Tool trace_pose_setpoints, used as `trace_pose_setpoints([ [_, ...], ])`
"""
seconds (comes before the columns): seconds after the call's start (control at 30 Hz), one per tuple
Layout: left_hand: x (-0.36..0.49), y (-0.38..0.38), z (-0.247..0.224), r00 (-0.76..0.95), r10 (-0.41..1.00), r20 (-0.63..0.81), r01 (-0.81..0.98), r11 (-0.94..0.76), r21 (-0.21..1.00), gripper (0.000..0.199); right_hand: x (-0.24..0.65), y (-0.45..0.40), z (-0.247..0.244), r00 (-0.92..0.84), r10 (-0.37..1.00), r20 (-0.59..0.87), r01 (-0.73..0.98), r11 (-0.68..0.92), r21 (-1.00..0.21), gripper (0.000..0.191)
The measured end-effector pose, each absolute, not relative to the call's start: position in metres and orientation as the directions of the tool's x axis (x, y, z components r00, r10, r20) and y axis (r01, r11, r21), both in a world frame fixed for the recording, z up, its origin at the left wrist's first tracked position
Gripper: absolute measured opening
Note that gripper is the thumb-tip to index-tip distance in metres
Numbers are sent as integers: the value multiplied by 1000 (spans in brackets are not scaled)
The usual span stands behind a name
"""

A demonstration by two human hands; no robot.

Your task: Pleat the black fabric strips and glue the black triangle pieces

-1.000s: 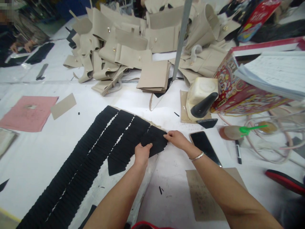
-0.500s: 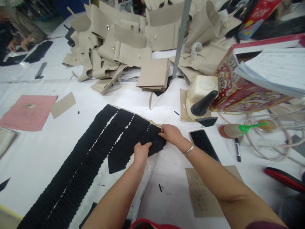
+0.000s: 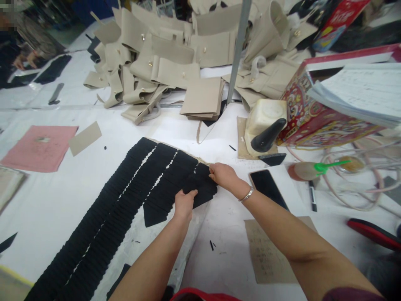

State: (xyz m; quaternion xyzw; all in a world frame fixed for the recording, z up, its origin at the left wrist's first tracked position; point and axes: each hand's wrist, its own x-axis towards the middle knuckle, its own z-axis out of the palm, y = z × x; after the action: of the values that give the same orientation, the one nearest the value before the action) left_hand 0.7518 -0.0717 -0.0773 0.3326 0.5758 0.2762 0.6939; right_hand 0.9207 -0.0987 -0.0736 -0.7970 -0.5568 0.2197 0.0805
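Note:
Long rows of overlapping black pieces, flat and fabric- or leather-like, run from the lower left up to the middle of the table. At the right end of the rows, both hands grip a black piece. My left hand pinches its near-left edge, thumb on top. My right hand, with a silver bracelet on the wrist, holds the far-right corner between thumb and bent fingers. The fingertips under the piece are hidden. A pale sheet lies beneath the rows.
Beige bag parts are heaped at the back beside a metal pole. To the right are a cream container, a red patterned box, a phone and a bottle with a green nozzle. A pink cloth lies left.
Both hands keep hold of the black piece and have shifted very slightly left. The camera view has moved a little; the rest looks the same.

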Motion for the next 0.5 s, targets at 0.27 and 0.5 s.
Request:
trace_pose_setpoints([
  [0.27,744,-70,-59,354,717,-600,-92,665,741,48,932,-105,-60,133,952,-277,522,-305,-796,31],
  [0.5,735,-70,-59,468,643,-606,-57,706,705,49,928,-112,-62,-139,903,-407,-24,-414,-910,26],
])
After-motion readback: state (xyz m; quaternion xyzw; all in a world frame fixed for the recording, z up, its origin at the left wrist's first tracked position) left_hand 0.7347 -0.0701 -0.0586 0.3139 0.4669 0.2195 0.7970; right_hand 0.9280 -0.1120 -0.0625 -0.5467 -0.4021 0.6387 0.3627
